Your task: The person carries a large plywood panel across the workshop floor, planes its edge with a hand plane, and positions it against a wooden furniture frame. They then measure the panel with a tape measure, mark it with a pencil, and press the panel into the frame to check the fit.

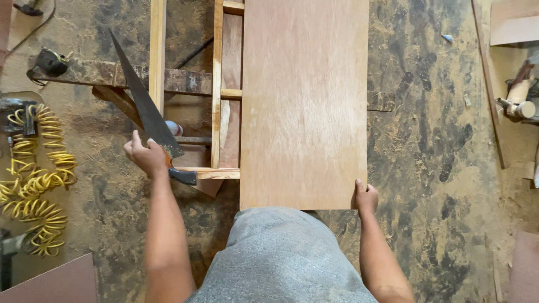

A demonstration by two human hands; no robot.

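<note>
My left hand [147, 155] grips the handle of a hand saw [143, 101]; its dark blade points up and to the left, away from me. My right hand [366, 197] holds the near right corner of a large reddish plywood board [304, 101]. The board lies flat over a wooden frame [217, 84] of pale slats, reaching from my waist to the top of the view. The saw's handle end sits by the frame's near left corner.
A coiled yellow air hose [39, 179] lies on the sawdust-covered floor at left. A dark beam [112, 74] with a black tool [51, 62] on its end crosses under the frame. Boards and a wooden tool [519, 95] are at right.
</note>
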